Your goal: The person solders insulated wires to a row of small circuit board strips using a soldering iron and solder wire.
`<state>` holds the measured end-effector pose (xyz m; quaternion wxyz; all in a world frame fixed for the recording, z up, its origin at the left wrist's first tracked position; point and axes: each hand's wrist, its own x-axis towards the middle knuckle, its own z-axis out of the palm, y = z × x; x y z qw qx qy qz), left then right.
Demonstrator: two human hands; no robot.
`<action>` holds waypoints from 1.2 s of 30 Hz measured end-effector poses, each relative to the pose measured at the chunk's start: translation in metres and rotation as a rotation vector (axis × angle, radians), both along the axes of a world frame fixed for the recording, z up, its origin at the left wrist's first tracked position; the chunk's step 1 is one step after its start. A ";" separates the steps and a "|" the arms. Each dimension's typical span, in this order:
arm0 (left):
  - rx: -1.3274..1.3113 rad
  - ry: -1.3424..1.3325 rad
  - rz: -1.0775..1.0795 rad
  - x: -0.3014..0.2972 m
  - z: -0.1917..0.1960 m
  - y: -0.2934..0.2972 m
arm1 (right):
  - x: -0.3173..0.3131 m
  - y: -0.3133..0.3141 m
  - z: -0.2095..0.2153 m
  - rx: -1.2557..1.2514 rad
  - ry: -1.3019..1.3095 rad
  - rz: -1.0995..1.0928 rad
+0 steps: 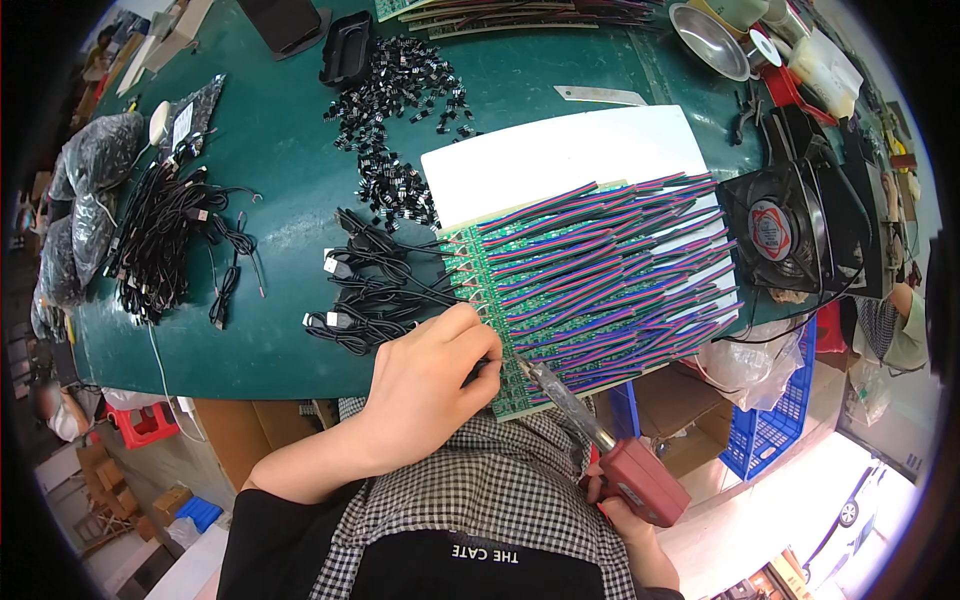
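Note:
A green circuit board panel [487,262] lies on the green table [290,180], with several red, blue and green wires [610,260] fanned out to the right across it. My left hand [425,385] rests at the panel's near left edge, fingers pinched on a thin black cable [400,305]. My right hand [625,510] holds a soldering iron [610,445] by its red handle, below the table edge. The iron's metal tip points up-left and touches the board just right of my left fingers.
Black cables with plugs [170,240] lie in bundles at the left. A heap of small black parts [400,90] and a black tray [347,45] sit at the back. A white sheet [560,150], a black fan [775,230], a metal bowl [708,40] and a blue crate [770,420] are at the right.

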<state>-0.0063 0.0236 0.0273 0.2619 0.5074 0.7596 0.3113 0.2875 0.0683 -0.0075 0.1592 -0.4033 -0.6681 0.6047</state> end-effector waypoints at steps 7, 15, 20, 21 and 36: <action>-0.016 0.049 -0.048 -0.001 0.000 0.004 | 0.004 0.002 0.000 -0.083 0.036 -0.004; -0.007 0.020 -0.085 -0.004 -0.003 0.003 | 0.004 0.009 -0.002 -0.006 0.082 0.090; -0.017 0.013 -0.093 -0.007 -0.001 0.003 | 0.013 -0.003 -0.010 0.046 -0.125 0.079; -0.017 0.017 -0.088 -0.007 0.000 0.003 | 0.015 -0.004 -0.010 0.046 -0.120 0.084; 0.124 0.620 0.135 -0.072 0.002 -0.026 | -0.019 0.007 0.015 -0.318 0.521 -0.164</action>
